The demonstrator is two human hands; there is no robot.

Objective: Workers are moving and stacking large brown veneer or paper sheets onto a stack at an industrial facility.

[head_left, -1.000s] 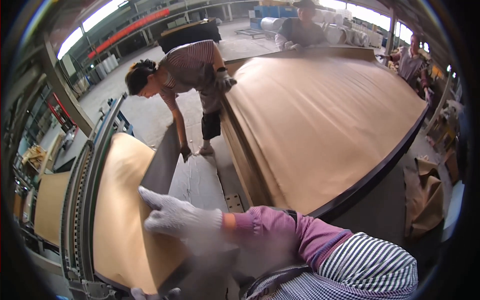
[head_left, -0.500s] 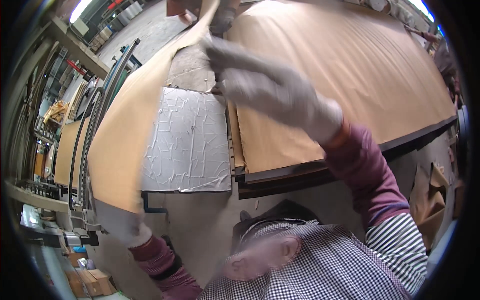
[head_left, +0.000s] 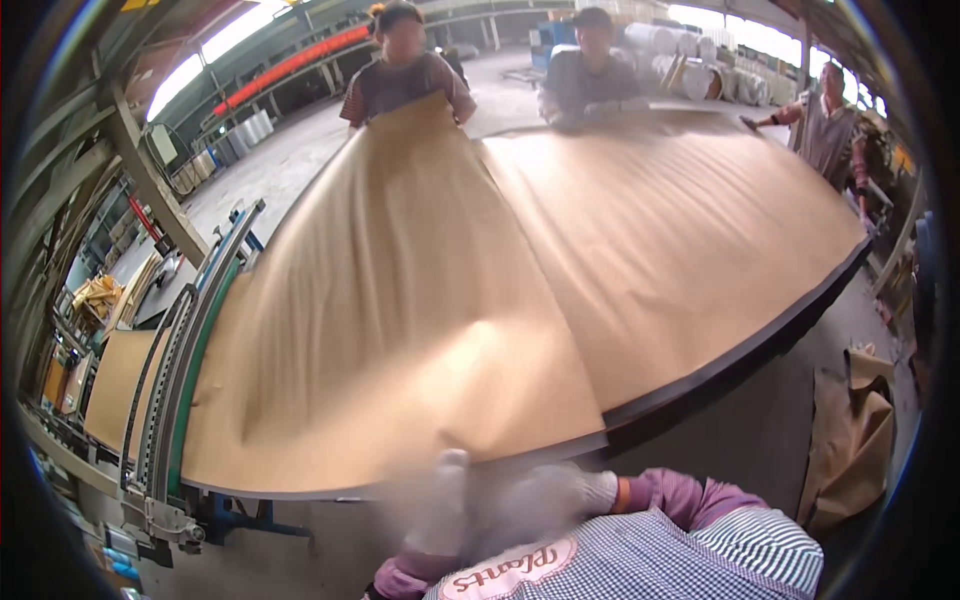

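A wide brown sheet (head_left: 400, 300) with a grey underside spreads before me, its near edge close to both my hands. My left hand (head_left: 432, 505), in a pale glove, overlaps that edge; motion smears its fingers. Beside it, at the edge's right part, is my right hand (head_left: 545, 500), also gloved and blurred, so its grip cannot be made out. At the far end a co-worker (head_left: 405, 75) holds the sheet raised, with folds running down from there. Its right edge meets a second brown sheet (head_left: 670, 250), which lies over a dark-edged stack.
A machine rail (head_left: 165, 400) runs along the left side. Two more co-workers stand beyond the second sheet, one at the far edge (head_left: 595, 75) and one at the right corner (head_left: 830, 130). Crumpled brown material (head_left: 850, 450) lies on the right. White rolls (head_left: 680, 60) stand behind.
The brown sheet has come across to cover the silver panel and the gap beside it. My right hand has drawn back toward me, and my left hand has moved right. My view has tilted up.
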